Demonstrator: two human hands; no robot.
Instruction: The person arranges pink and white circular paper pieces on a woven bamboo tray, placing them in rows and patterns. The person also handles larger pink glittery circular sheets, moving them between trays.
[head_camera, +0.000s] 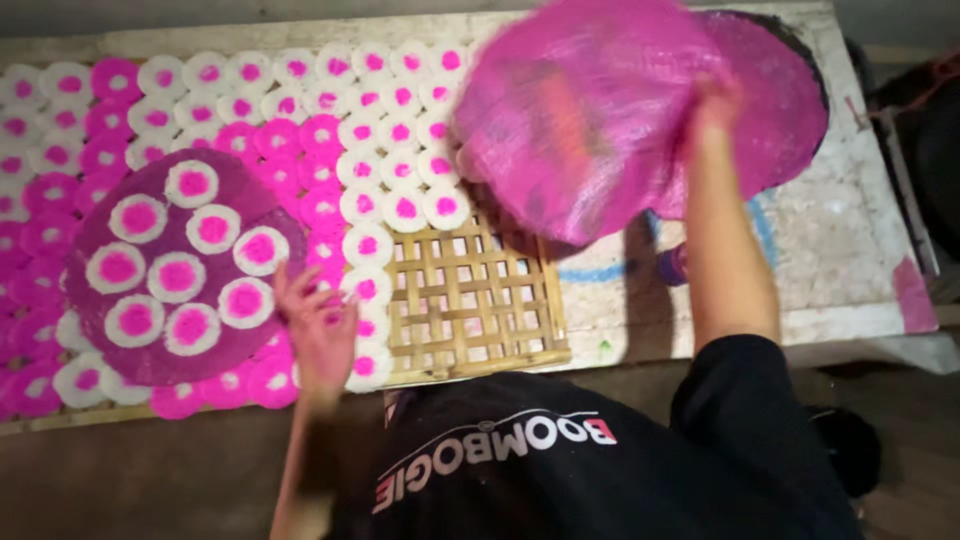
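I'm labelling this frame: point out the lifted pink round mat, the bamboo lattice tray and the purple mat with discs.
pink round mat (580, 110), head view, its middle.
bamboo lattice tray (470, 300), head view, bare lattice.
purple mat (92, 340), head view, bare lower-left rim.

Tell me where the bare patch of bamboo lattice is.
The bare bamboo lattice sits centre-bottom, right of the pink-centred white discs, below the lifted pink sheet.
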